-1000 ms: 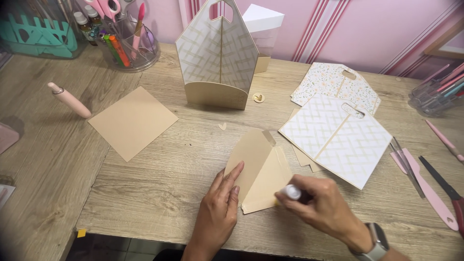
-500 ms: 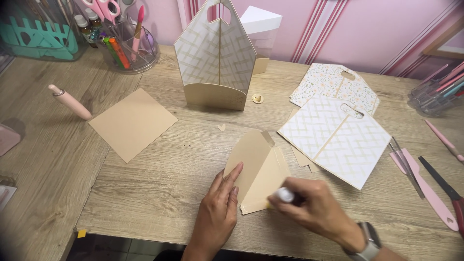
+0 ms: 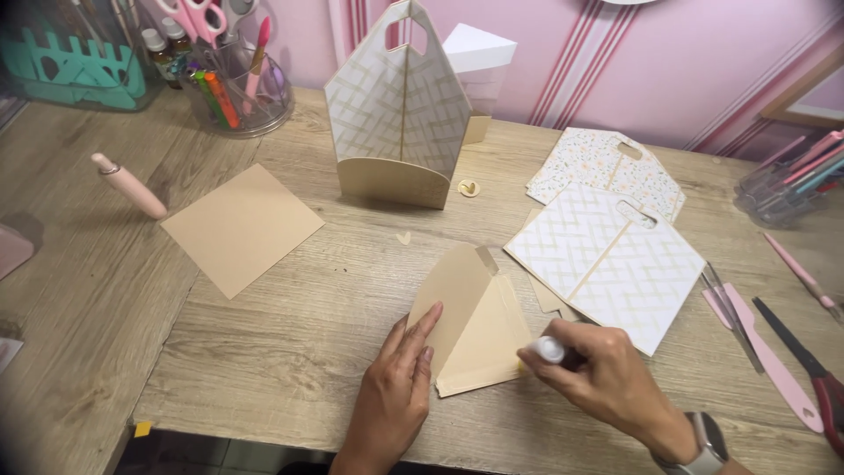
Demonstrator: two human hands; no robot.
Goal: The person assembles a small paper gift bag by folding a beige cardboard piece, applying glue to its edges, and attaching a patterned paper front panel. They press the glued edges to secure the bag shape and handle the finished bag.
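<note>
A folded tan card piece lies on the wooden table in front of me. My left hand rests flat on its left edge, fingers together, pinning it down. My right hand is closed around a white-tipped glue stick, whose tip sits at the card's lower right edge. A watch is on my right wrist.
A tan paper square lies to the left, beside a pink pen. An upright patterned paper carrier stands behind. Flat patterned cut-outs lie right, with pink tools and scissors at the far right. Pen holders stand at back left.
My right hand with the glue stick has slid a little along the card's lower right edge. The left hand and card have stayed put.
</note>
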